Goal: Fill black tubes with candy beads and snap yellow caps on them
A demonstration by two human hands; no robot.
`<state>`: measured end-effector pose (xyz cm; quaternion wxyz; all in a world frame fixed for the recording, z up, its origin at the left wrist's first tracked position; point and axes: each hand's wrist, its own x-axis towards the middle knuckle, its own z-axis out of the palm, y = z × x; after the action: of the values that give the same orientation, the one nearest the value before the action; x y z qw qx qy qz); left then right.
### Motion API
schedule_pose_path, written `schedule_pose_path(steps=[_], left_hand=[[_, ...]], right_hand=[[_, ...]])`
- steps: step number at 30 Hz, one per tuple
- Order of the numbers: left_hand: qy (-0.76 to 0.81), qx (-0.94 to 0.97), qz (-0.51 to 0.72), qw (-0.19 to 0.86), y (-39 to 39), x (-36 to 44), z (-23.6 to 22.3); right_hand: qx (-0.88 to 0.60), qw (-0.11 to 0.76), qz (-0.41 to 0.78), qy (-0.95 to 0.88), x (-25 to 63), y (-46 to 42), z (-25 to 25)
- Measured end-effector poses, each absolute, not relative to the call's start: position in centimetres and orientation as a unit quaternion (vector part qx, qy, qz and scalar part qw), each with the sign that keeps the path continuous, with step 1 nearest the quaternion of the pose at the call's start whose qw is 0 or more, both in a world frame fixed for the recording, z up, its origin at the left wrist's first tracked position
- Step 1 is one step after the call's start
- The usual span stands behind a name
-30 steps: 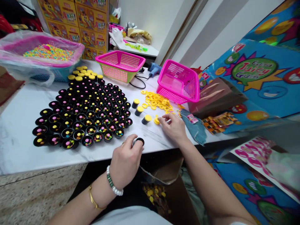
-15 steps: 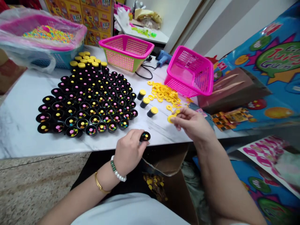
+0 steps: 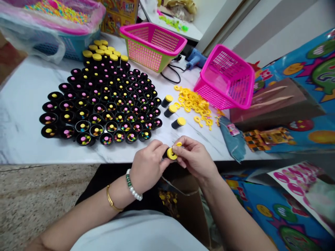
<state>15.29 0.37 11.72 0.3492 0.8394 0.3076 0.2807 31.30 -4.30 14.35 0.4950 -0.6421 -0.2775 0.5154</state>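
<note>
At the table's front edge, my left hand (image 3: 149, 160) is wrapped round a small black cup (image 3: 165, 153), mostly hidden by the fingers. My right hand (image 3: 197, 158) pinches a yellow plastic ring piece (image 3: 171, 154) with a smaller loop on it, against the cup's mouth. Whether the piece sits in or only touches the mouth, I cannot tell. Just beyond the hands stand several yellow-topped black cups (image 3: 178, 122). Left of them, many open black cups (image 3: 111, 126) hold coloured candy beads and a pink or yellow piece each. Loose yellow ring pieces (image 3: 192, 99) lie in a pile.
A pink and green basket (image 3: 154, 45), a pink basket (image 3: 226, 78) and a blue glue gun (image 3: 195, 59) stand behind. Candy beads fill a lined basket (image 3: 68, 38) at back left. A brown box (image 3: 280, 104), a blue cloth (image 3: 230, 139) and orange packets (image 3: 269, 137) are on the right.
My right hand has taken a yellow ring piece from the table and carried it left to the cup in my left hand. The camera view has shifted.
</note>
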Motion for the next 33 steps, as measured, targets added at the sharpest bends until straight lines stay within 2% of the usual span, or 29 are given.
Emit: schedule_pose_path(steps=[5, 10, 15, 18, 23, 27, 30, 33], left_hand=[[0.31, 0.837, 0.275, 0.356, 0.4, 15.4, 11.5], [0.309, 0.823, 0.275, 0.389, 0.7, 15.1, 12.0], [0.295, 0.741, 0.247, 0.551, 1.5, 15.1, 13.6], [0.328, 0.703, 0.225, 0.589, 1.5, 15.5, 14.0], [0.333, 0.698, 0.225, 0.593, 1.0, 15.7, 13.7], [0.335, 0.741, 0.26, 0.52, 0.4, 15.5, 12.9], [0.32, 0.779, 0.28, 0.461, 0.1, 15.6, 12.4], [0.303, 0.79, 0.295, 0.445, 0.1, 15.6, 12.4]], right_hand=[[-0.644, 0.503, 0.512, -0.267, 30.8, -4.3, 14.2], [-0.665, 0.516, 0.448, -0.3, 29.7, -4.8, 14.1], [-0.67, 0.505, 0.432, -0.33, 29.5, -5.2, 13.9], [-0.658, 0.52, 0.431, -0.332, 29.5, -5.4, 13.3], [-0.648, 0.549, 0.416, -0.325, 29.2, -5.5, 13.0], [-0.629, 0.556, 0.442, -0.318, 29.5, -5.4, 13.3], [-0.601, 0.543, 0.514, -0.281, 30.8, -5.0, 13.6], [-0.586, 0.48, 0.603, -0.252, 32.4, -4.1, 14.2]])
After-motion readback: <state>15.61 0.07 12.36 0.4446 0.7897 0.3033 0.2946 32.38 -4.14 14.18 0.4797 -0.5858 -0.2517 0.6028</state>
